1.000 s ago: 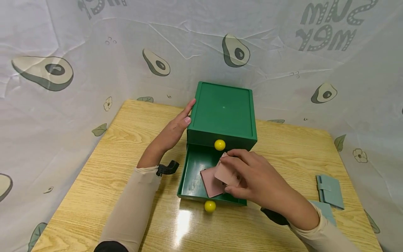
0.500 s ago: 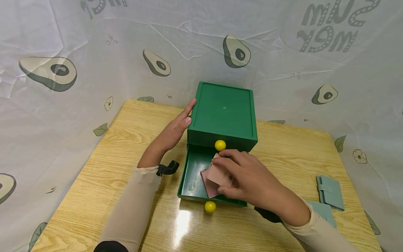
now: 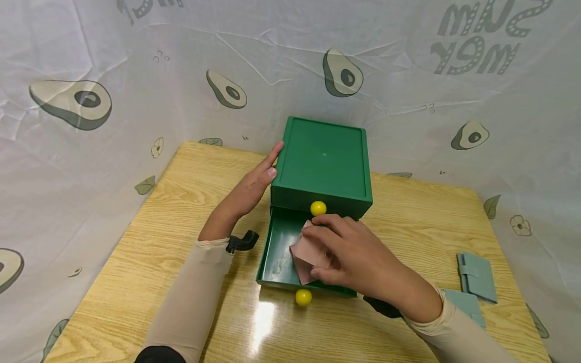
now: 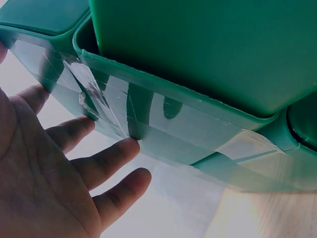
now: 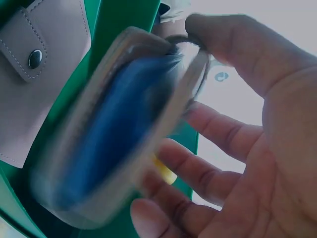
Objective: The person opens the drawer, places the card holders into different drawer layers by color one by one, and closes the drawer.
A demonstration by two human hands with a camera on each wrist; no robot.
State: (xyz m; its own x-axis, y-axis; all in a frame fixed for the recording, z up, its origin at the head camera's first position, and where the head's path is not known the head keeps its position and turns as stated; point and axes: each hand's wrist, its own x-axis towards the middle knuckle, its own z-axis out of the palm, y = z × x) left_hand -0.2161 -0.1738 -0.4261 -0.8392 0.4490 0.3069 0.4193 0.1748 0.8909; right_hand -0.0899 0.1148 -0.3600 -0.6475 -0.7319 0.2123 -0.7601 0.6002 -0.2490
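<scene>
My right hand (image 3: 363, 257) pinches a small pink card wallet (image 3: 313, 249) between thumb and fingers, over the pulled-out lower drawer (image 3: 278, 262). In the right wrist view this card wallet (image 5: 116, 129) is blurred and gapes a little, with blue inside. A second pink wallet (image 3: 304, 273) lies in the drawer, partly covered by the held one; its snap strap (image 5: 25, 47) shows in the right wrist view. My left hand (image 3: 247, 194) rests against the left side of the green drawer cabinet (image 3: 323, 156), fingers extended. Clear tape (image 4: 163, 109) covers that side.
Two blue-green wallets, one (image 3: 476, 276) whole and one (image 3: 465, 305) partly behind my right forearm, lie on the wooden table (image 3: 181, 201) at the right. Yellow knobs mark the upper drawer (image 3: 318, 208) and lower drawer. A patterned cloth (image 3: 281, 60) hangs behind.
My right hand has moved slightly left with the held card wallet, which covers more of the wallet in the drawer. My left hand has stayed at the cabinet's side.
</scene>
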